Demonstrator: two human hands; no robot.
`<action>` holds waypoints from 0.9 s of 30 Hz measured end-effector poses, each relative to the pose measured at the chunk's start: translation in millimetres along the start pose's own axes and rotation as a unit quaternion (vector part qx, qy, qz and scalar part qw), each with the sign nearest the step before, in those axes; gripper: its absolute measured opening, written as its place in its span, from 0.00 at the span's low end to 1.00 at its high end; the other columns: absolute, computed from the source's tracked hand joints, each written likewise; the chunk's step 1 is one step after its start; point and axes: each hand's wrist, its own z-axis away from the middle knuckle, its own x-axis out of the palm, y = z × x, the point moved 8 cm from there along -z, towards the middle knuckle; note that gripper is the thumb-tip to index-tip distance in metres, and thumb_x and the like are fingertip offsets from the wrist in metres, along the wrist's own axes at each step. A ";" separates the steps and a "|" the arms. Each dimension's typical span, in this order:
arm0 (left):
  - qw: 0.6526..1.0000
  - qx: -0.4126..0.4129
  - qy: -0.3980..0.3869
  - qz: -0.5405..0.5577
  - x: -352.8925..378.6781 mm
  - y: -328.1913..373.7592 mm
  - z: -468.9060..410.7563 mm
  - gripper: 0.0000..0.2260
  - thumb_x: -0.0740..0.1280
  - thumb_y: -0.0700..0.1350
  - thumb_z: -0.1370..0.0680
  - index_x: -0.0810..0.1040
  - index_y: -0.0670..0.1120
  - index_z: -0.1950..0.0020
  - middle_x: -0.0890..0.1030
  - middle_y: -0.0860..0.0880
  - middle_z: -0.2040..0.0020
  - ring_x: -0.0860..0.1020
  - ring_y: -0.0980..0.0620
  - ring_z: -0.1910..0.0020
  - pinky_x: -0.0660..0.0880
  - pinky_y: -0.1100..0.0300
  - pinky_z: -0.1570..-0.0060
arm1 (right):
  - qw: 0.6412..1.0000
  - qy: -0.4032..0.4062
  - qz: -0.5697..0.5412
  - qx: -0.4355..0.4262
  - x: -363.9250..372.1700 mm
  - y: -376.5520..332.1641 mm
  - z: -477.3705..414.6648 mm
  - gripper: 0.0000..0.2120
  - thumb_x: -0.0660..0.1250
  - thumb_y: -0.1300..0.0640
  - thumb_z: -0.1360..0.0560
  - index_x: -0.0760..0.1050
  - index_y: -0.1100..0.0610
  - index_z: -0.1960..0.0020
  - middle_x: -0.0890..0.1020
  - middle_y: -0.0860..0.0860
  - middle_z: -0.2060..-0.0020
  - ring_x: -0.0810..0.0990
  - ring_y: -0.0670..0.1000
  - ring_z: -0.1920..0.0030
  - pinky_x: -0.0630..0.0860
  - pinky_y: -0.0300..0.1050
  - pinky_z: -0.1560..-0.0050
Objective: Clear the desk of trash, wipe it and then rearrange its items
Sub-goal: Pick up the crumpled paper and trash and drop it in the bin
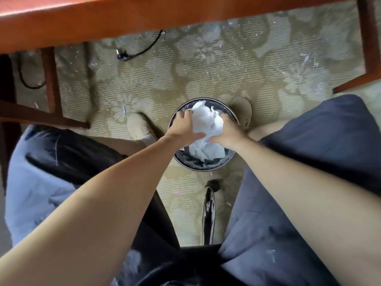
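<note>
Two bare forearms are reaching down between the knees of a seated person. The left hand [182,130] and right hand [225,134] are grasping a wad of crumpled white paper [206,120] from either side, fingers curling around it. The paper is sitting in the mouth of a round dark bin [206,166], which is standing on patterned carpet [185,75] nearer than the orange wooden surface [123,15].
</note>
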 end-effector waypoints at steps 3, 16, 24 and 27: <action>0.993 0.008 -0.041 -0.110 11.5 -3.3 -2.7 0.44 0.70 0.58 0.25 0.48 0.44 0.21 0.60 0.38 0.27 0.62 0.39 0.27 0.61 0.47 0.28 | 0.995 -0.037 0.088 0.001 2.3 -8.3 12.3 0.47 0.76 0.42 0.36 0.58 0.52 0.25 0.70 0.54 0.31 0.69 0.60 0.32 0.71 0.53 0.37; 0.956 0.079 -0.022 -0.283 -15.6 21.3 34.2 0.30 0.66 0.56 0.21 0.58 0.52 0.22 0.59 0.39 0.25 0.63 0.38 0.28 0.63 0.46 0.30 | 0.990 -0.046 0.130 -0.012 -20.4 -30.9 45.6 0.19 0.68 0.54 0.27 0.77 0.56 0.38 0.79 0.53 0.40 0.77 0.56 0.41 0.76 0.53 0.39; 0.945 0.109 0.097 -0.293 -82.6 60.1 98.6 0.29 0.67 0.55 0.22 0.62 0.50 0.24 0.64 0.41 0.29 0.66 0.40 0.31 0.65 0.47 0.32 | 0.990 0.049 0.105 -0.077 -75.8 -72.3 113.7 0.12 0.69 0.59 0.27 0.81 0.62 0.45 0.83 0.58 0.47 0.81 0.59 0.47 0.80 0.54 0.46; 0.937 0.118 0.143 -0.295 -108.1 77.1 131.5 0.28 0.67 0.56 0.22 0.63 0.50 0.25 0.67 0.42 0.32 0.67 0.40 0.32 0.66 0.47 0.34 | 0.987 0.088 0.097 -0.095 -101.5 -84.5 151.9 0.14 0.69 0.59 0.25 0.80 0.62 0.41 0.81 0.59 0.42 0.80 0.59 0.43 0.78 0.55 0.41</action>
